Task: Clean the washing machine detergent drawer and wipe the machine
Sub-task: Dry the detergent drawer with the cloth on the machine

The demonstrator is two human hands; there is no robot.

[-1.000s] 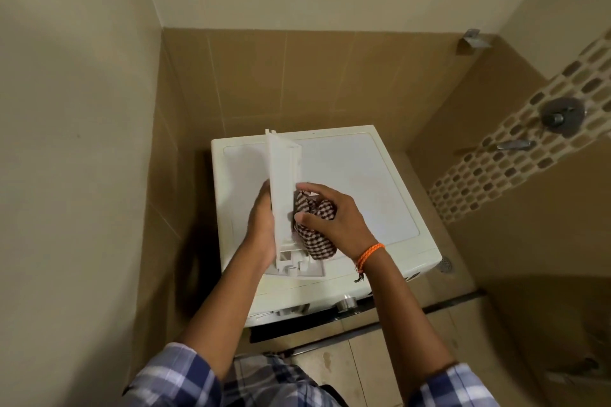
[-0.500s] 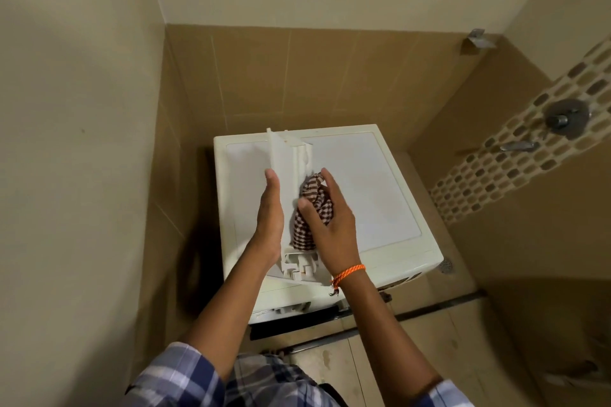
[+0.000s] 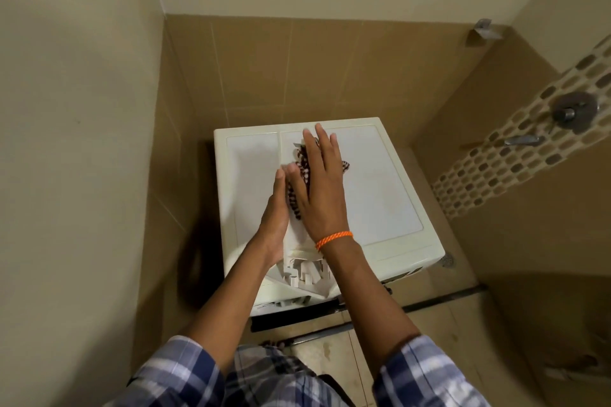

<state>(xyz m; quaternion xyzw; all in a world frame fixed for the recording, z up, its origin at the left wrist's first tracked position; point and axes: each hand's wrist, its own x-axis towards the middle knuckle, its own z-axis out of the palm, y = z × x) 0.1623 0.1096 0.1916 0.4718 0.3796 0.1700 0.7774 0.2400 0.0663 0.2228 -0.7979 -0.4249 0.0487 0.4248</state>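
Lying flat with straight fingers, the right hand [image 3: 319, 182] presses one checked cloth [image 3: 299, 180] onto one white detergent drawer [image 3: 305, 269], which rests lengthwise on top of the single washing machine [image 3: 380, 195]. At the drawer's left side the left hand [image 3: 276, 218] steadies it; its finger positions are mostly hidden, so its grip seems loose at best. One orange wristband [image 3: 334, 239] circles the right wrist. Tan tiled walls [image 3: 297, 66] enclose the machine, with a mosaic strip [image 3: 515, 155] carrying two metal fittings at right.

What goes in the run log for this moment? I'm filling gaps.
left hand steadies drawer | right hand presses cloth along it | over washing machine
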